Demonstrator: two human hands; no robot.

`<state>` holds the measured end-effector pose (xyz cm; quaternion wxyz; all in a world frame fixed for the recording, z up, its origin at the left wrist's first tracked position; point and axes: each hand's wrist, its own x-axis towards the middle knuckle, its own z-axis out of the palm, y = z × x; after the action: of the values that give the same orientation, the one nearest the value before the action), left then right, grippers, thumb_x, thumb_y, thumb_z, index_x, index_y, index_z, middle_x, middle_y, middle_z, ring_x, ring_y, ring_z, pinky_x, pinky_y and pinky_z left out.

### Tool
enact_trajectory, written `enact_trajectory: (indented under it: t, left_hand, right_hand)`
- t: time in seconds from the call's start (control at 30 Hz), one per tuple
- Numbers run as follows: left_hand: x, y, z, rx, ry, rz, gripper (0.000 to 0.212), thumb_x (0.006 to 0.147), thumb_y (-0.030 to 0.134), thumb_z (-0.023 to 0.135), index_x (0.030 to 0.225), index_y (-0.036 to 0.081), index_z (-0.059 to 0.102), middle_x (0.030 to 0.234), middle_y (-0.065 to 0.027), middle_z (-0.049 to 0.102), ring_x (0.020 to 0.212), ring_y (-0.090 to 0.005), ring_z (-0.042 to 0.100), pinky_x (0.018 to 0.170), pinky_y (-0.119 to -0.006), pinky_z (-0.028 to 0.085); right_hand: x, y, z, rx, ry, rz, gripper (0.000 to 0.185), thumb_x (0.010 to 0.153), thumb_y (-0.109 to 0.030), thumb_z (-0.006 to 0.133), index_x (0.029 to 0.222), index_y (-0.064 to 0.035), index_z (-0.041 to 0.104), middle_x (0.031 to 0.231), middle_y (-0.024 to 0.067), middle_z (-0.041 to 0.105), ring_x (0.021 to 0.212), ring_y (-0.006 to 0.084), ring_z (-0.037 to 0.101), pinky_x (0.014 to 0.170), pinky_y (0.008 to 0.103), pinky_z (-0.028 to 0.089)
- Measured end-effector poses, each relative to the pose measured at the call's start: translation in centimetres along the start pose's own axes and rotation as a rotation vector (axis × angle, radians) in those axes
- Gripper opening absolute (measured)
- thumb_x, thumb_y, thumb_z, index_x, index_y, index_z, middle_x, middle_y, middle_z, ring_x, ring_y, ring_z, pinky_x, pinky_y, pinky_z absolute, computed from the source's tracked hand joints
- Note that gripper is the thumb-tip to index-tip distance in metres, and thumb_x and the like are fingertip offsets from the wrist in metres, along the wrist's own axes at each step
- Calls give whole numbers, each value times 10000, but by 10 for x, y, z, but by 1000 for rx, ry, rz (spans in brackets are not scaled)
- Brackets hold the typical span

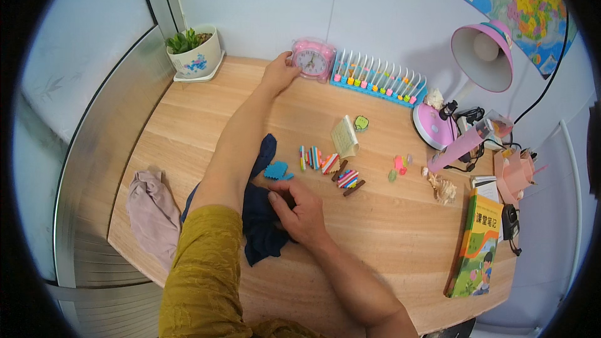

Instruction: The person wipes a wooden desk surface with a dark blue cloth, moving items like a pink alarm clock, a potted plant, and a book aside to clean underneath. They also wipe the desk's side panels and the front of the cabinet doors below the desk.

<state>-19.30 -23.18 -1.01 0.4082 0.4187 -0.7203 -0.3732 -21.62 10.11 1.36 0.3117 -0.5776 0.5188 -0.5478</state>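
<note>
My left hand [281, 75] reaches to the back of the table, its thumb and fingers around the left side of a pink alarm clock [312, 62], which stands upright against the wall. Over a dark navy cloth [264, 225] my right hand [300, 211] is half curled, thumb near forefinger. Whether it pinches the cloth is hidden. Just beyond those fingers lies a blue zigzag-edged piece [276, 170]. My left forearm covers part of the cloth. Several striped, multicoloured pieces [330, 163] and dark brown sticks [354, 188] lie to the right.
A blue bead counting rack [378, 85] adjoins the clock. Behind left stands a potted succulent [195, 54]; a pale pink cloth [152, 216] lies left. A folded paper card [345, 137] stands mid-table. Rightward are a pink desk lamp [434, 124], a conch shell [442, 188] and a book [476, 249].
</note>
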Motion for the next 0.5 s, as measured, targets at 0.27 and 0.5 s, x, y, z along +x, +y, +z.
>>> enact_trajectory:
  t: [0.27,0.5]
  left_hand:
    - [-9,-12,-15,158,55,53,577,780,274,655,1266,-1,510,1182,-222,580,1021,-318,601,870,-381,474]
    - [-87,86,-14,242,-344,498,457,748,61,597,1204,79,572,1165,-162,584,963,-287,615,846,-363,491]
  right_hand:
    - [-1,3,4,2,10,-35,137,819,-116,641,922,-33,603,797,119,591,690,229,597,608,319,468]
    - [0,10,4,-13,25,-74,120,810,-118,644,892,-39,609,782,114,590,667,226,601,600,319,472]
